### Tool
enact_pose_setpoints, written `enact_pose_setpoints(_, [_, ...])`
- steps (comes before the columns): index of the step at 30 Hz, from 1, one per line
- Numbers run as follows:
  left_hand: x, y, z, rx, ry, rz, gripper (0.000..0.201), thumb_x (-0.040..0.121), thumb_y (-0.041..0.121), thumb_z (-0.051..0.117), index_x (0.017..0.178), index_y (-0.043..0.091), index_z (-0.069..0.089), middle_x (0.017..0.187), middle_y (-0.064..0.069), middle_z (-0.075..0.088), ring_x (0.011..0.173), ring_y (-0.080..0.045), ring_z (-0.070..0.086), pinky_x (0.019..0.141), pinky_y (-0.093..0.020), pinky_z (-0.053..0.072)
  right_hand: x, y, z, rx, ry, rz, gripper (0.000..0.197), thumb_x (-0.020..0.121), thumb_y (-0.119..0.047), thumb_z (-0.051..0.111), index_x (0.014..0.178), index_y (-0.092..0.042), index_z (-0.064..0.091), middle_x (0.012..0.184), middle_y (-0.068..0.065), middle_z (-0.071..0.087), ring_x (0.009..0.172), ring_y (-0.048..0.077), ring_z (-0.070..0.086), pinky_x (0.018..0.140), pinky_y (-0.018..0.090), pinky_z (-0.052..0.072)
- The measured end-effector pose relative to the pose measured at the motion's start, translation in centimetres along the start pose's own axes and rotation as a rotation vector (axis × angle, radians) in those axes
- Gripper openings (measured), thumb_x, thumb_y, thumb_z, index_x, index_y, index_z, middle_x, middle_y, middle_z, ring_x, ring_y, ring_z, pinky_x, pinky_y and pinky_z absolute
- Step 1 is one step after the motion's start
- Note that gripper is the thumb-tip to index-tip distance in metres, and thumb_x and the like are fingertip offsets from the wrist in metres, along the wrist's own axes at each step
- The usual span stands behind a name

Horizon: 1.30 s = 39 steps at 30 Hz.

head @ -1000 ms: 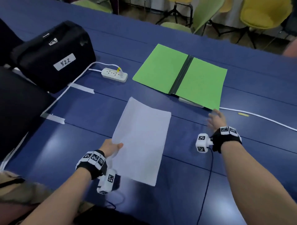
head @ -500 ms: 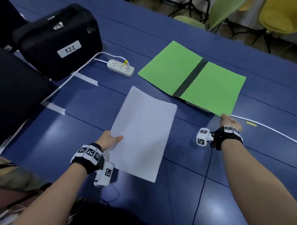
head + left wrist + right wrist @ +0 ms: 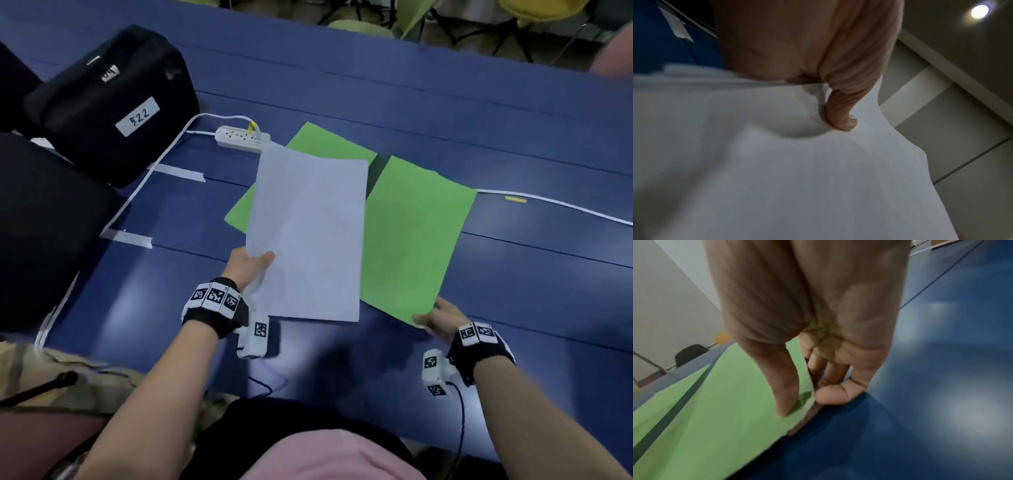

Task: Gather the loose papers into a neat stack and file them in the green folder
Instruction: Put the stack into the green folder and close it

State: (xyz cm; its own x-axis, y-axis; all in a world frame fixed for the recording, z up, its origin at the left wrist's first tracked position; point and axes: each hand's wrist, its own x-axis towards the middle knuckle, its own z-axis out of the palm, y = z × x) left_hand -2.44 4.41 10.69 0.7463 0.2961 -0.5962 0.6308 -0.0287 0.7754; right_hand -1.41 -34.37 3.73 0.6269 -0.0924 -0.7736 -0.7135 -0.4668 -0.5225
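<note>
The white paper stack (image 3: 308,236) (image 3: 777,170) hangs over the left half of the green folder (image 3: 414,240) (image 3: 719,399), which lies open on the blue table (image 3: 531,274), its dark spine between the two halves. My left hand (image 3: 251,265) pinches the stack's near left edge, thumb (image 3: 840,113) on top. At the folder's near right corner my right hand (image 3: 436,317) pinches the cover, thumb (image 3: 786,392) above and fingers (image 3: 830,395) beneath.
A white power strip (image 3: 241,138) with its cable lies just beyond the folder's left half. A black case (image 3: 109,102) labelled 522 stands at the back left. Another white cable (image 3: 555,205) and a small yellow piece (image 3: 515,199) lie to the right.
My right hand took hold of the folder's near right corner and drew the folder toward me. My left hand carried the paper stack up and right until it overlapped the folder's left half.
</note>
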Motion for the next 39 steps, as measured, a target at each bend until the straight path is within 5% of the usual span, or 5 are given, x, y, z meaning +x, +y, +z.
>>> enact_pose_setpoints(11, [-1.2, -2.1, -0.6, 0.059, -0.017, -0.017, 0.032, 0.091, 0.009, 0.060, 0.121, -0.004, 0.059, 0.112, -0.016, 0.064, 0.100, -0.027, 0.061, 0.097, -0.040, 0.048, -4.4, 5.8, 0.2, -0.497, -0.132, 0.091, 0.033, 0.068, 0.001, 0.070, 0.100, -0.009, 0.071, 0.084, 0.011, 0.074, 0.064, 0.018, 0.065, 0.062, 0.027, 0.056])
enact_pose_setpoints(17, [-1.9, -2.9, 0.5, 0.078, -0.081, -0.039, 0.034, 0.091, 0.010, 0.061, 0.122, -0.004, 0.058, 0.120, -0.019, 0.064, 0.110, -0.033, 0.063, 0.100, -0.046, 0.047, -5.7, 2.6, 0.9, -0.897, -0.011, 0.137, 0.043, 0.071, -0.056, 0.071, 0.072, -0.014, 0.061, 0.075, 0.001, 0.065, 0.087, 0.022, 0.067, 0.070, 0.028, 0.049])
enact_pose_setpoints(23, [-2.6, -2.6, 3.3, 0.009, -0.273, -0.053, 0.039, 0.090, 0.012, 0.064, 0.125, -0.002, 0.057, 0.123, -0.016, 0.064, 0.112, -0.032, 0.063, 0.101, -0.049, 0.047, -7.8, -4.8, 5.6, 0.260, -0.107, -0.270, 0.096, 0.051, -0.076, 0.069, 0.120, -0.011, 0.056, 0.114, 0.000, 0.067, 0.105, 0.018, 0.065, 0.094, 0.035, 0.048])
enact_pose_setpoints(30, [-1.3, -2.7, 3.8, 0.066, -0.352, -0.097, 0.034, 0.089, 0.018, 0.065, 0.119, 0.002, 0.060, 0.114, -0.012, 0.066, 0.106, -0.030, 0.064, 0.094, -0.040, 0.051, -6.8, -5.1, 7.8, 0.508, -0.076, -0.219, 0.050, 0.070, -0.029, 0.081, 0.111, -0.008, 0.063, 0.111, 0.010, 0.069, 0.089, 0.024, 0.070, 0.076, 0.035, 0.058])
enact_pose_setpoints(39, [1.2, -7.0, -3.9, 0.743, 0.348, -0.263, 0.126, 0.047, 0.065, 0.082, 0.141, 0.000, 0.028, 0.142, -0.017, 0.030, 0.132, -0.036, 0.031, 0.106, -0.053, 0.037, -4.2, -3.3, 3.1, 0.117, 0.137, -0.078, 0.048, 0.079, -0.025, 0.074, 0.116, 0.002, 0.060, 0.109, 0.018, 0.067, 0.100, 0.035, 0.065, 0.093, 0.048, 0.051])
